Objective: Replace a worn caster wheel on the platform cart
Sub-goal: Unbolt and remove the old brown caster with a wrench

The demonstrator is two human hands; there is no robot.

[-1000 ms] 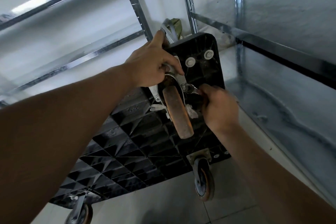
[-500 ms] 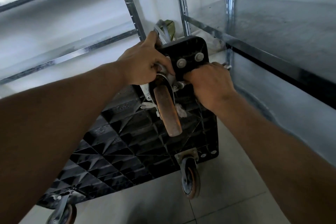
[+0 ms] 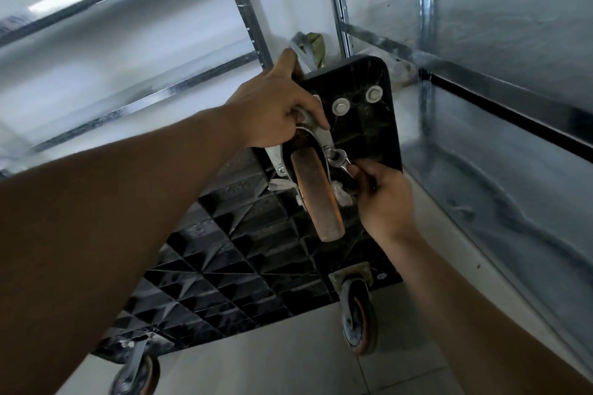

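Note:
The black platform cart (image 3: 369,135) stands tipped on its side, its ribbed underside facing me. A worn orange caster wheel (image 3: 316,194) sits in a metal bracket near the top corner. My left hand (image 3: 279,109) grips the top of that bracket and the cart's edge. My right hand (image 3: 380,197) is closed on the handle of a silver wrench (image 3: 340,160), whose head sits on a bolt at the bracket's right side. Two washered bolts (image 3: 340,105) show above the caster.
Two more casters hang at the cart's lower edge, one at right (image 3: 357,321) and one at left (image 3: 136,372). Metal shelving (image 3: 500,90) closes in on the right and behind. A green bundle (image 3: 313,46) lies behind the cart. Tiled floor lies below.
My right hand has swung down from beside the two top bolts to below the bracket, turning the wrench on the bolt. My left hand kept its grip on the bracket.

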